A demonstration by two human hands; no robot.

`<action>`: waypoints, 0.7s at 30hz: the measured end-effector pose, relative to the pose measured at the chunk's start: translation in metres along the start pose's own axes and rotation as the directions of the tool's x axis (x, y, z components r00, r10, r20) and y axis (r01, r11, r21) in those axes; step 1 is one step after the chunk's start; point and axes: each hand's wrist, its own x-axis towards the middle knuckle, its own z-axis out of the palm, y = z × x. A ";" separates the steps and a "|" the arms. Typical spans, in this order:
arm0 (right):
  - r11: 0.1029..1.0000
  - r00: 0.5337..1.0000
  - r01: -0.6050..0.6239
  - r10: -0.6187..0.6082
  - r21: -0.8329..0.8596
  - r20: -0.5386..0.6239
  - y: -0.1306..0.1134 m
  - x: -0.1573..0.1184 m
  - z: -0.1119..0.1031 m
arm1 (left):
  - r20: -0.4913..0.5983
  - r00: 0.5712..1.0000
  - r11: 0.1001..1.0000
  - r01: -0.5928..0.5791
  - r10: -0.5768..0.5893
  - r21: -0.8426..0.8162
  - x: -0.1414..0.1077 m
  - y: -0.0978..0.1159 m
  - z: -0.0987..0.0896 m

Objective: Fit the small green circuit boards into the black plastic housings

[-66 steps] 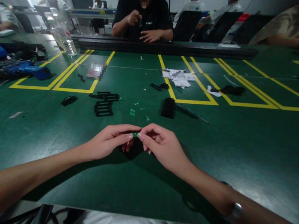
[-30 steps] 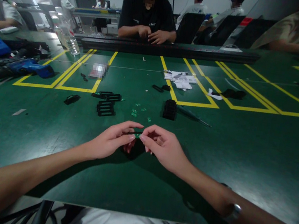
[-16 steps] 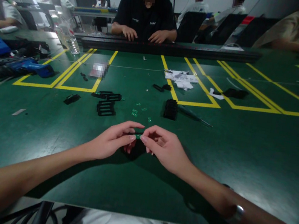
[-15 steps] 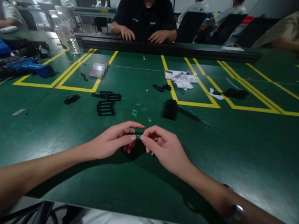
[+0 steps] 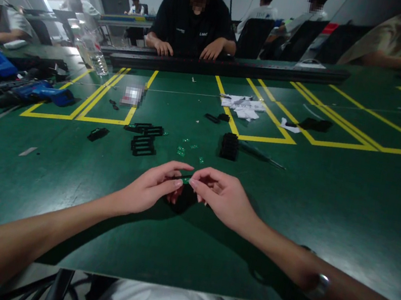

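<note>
My left hand grips a thin black plastic frame, its thumb below and index finger stretched out above. On this frame lies a small green circuit board, between the two thumbs. My right hand has thumb and index finger pinched at the right end of the board; the fingers cover part of both pieces. Just beyond, several loose green boards lie on the table. A group of black frames is to their left, and a stack of black parts to their right.
A screwdriver lies right of the stack. Farther back are crumpled white paper, a blue power tool and plastic bottles. A long black bar crosses the far side of the table, where another person sits.
My hands keep almost the same pose around the frame and green board. Across the table, the other person's hand on the left has shifted slightly left. The view has tilted a little.
</note>
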 end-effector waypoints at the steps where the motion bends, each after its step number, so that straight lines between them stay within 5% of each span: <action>1: 1.000 1.000 0.002 -0.002 -0.001 0.000 0.000 0.000 0.000 | 0.001 1.000 1.000 0.000 0.000 0.003 0.000 0.000 0.000; 21: 0.999 1.000 0.030 -0.030 -0.015 -0.004 0.002 0.000 -0.002 | -0.030 0.995 0.995 0.091 -0.092 -0.031 0.003 -0.005 -0.004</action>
